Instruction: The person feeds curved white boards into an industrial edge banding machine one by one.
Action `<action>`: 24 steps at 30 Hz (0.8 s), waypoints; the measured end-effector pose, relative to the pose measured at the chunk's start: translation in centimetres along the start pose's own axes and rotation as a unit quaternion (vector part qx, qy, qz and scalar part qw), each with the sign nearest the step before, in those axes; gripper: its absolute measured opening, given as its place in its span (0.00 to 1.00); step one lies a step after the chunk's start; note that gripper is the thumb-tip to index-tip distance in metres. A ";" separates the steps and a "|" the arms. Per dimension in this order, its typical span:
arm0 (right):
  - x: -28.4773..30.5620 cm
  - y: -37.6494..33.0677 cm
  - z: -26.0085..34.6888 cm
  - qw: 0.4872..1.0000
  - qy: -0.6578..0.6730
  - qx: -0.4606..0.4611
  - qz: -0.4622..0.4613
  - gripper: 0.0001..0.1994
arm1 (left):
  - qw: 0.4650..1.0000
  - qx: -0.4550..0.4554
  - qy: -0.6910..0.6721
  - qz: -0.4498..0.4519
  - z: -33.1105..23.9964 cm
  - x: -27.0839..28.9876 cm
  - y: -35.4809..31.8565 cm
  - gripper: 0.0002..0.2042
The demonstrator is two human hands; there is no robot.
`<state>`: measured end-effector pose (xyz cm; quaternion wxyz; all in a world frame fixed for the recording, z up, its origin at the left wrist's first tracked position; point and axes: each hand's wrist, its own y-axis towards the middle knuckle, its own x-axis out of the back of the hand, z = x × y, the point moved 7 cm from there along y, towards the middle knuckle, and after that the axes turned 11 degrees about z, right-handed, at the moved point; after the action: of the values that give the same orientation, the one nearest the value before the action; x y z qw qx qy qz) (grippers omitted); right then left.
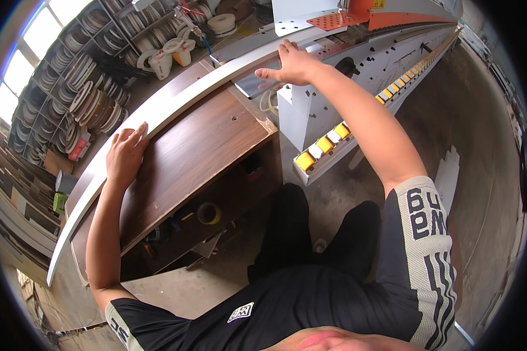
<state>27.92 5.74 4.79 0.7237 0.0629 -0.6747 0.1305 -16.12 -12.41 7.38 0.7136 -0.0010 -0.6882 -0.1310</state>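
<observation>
A long, narrow white board (190, 95) lies across the far side of a brown wood-grain cabinet (202, 143), and its right part runs onto a machine bed (257, 57). It looks curved in the fisheye picture. My left hand (126, 155) grips the board at the left, with bent fingers over its top and the thumb along the near edge. Farther right, my right hand (295, 65) rests its fingertips at the board's near edge beside the machine. Its thumb points left, well apart from the fingers, and the palm holds nothing.
The white machine (295, 117) with orange parts (339, 21) stands at the right. A rail with yellow rollers (325, 144) runs along its near side. Shelves of edge-banding rolls (91, 108) fill the back left. Tape and tools sit inside the cabinet's open front. Panels (17, 205) lean far left.
</observation>
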 end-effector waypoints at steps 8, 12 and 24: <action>0.7 2.0 -7.0 0.999 0.030 -0.027 -0.010 0.71 | 0.999 -0.021 0.024 -0.026 -5.4 0.2 4.7 0.19; 0.7 1.8 -10.0 0.998 0.012 -0.042 -0.055 0.69 | 1.000 -0.015 0.015 -0.006 -8.6 0.2 7.8 0.18; 1.2 -15.7 -7.1 0.984 0.117 0.090 -0.098 0.30 | 0.997 -0.058 0.041 -0.044 -17.7 -0.6 14.3 0.19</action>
<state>39.08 -7.32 6.78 0.7982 0.1780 -0.5615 0.1261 3.92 -1.72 8.42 0.7333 -0.0063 -0.6492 -0.2020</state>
